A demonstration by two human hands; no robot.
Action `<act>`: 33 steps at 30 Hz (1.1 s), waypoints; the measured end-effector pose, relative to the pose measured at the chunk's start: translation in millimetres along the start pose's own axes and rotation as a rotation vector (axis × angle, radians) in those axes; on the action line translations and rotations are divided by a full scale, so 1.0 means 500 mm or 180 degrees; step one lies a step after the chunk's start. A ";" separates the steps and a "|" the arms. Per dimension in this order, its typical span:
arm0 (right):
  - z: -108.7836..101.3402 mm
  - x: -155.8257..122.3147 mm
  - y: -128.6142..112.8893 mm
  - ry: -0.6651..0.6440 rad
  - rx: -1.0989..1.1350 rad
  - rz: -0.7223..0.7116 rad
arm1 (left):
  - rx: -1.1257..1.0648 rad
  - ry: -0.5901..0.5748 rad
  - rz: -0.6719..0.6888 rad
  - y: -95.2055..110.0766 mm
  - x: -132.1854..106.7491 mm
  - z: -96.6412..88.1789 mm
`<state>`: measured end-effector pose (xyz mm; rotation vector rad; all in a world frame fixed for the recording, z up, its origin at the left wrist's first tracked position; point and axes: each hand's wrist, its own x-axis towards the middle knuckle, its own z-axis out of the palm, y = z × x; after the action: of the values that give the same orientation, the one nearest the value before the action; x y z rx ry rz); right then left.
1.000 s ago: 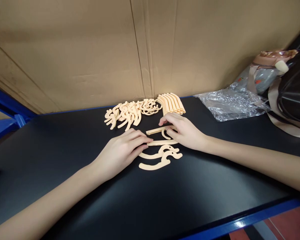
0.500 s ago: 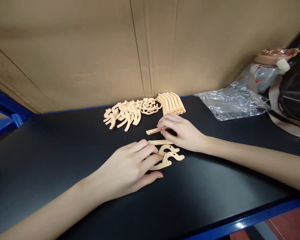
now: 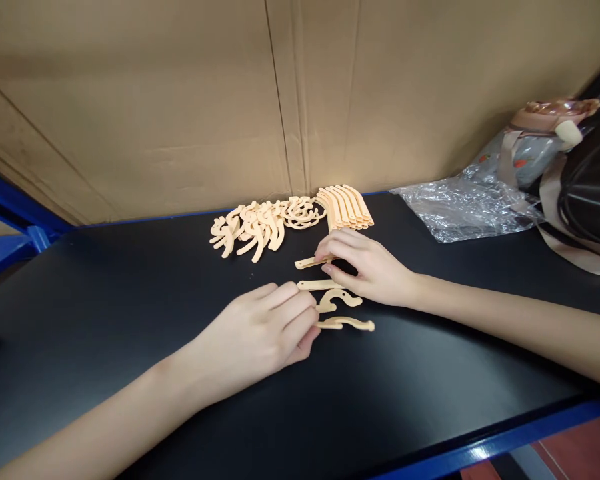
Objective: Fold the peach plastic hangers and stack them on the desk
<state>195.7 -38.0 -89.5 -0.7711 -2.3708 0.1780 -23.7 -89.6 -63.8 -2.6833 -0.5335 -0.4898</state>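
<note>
My left hand (image 3: 275, 327) is closed, its fingers pinching one end of a curved wooden piece (image 3: 353, 323) that is tipped edge-on. Just beyond it a second hook-shaped wooden piece (image 3: 337, 297) lies flat, with a small hole near its bend. My right hand (image 3: 363, 263) is closed on a straight-ended wooden strip (image 3: 306, 263), whose left end pokes out from the fingertips. Between the two hands another wooden strip (image 3: 317, 285) rests on the black tabletop, its right end under my right hand.
At the back stand a loose pile of curved wooden pieces (image 3: 260, 227) and a neat stack of bent strips (image 3: 345, 207), against a cardboard wall (image 3: 180, 100). To the right lie a clear plastic bag (image 3: 455, 207), a bottle with a strap (image 3: 535, 147) and a dark bag (image 3: 595, 180).
My left fingers have closed on the nearest hook-shaped piece, which has turned from lying flat to edge-on. My right hand has hardly moved.
</note>
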 end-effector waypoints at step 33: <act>-0.008 -0.006 -0.020 0.0305 -0.0456 -0.1148 | -0.0181 -0.0317 -0.1559 -0.045 -0.018 0.011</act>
<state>195.1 -48.4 -84.9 -0.3934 -2.4021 -0.1776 -39.7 -70.7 -66.0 -2.6294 -1.2351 -0.5036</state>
